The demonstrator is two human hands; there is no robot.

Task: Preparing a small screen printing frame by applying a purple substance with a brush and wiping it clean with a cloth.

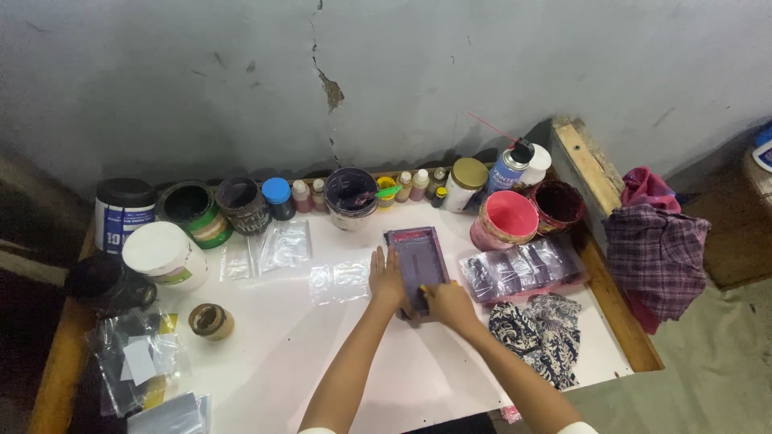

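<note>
Flat purple rectangular frame (418, 265), dark mesh, paint-stained.

Taking the small purple screen frame (416, 265) as the landmark: the white tabletop (265, 354) lies bare toward the near edge and to the near left of it, giving open passage. Just left of it lie flat clear plastic sleeves (342, 281), low enough to pass over. Behind it a row of paint pots and bottles (351, 197) blocks the wall side. To its right a stack of bagged pieces (523, 269), a pink-filled tub (507, 219) and a patterned cloth (540, 333) crowd the way. A small brown jar (211, 321) stands well left.
</note>
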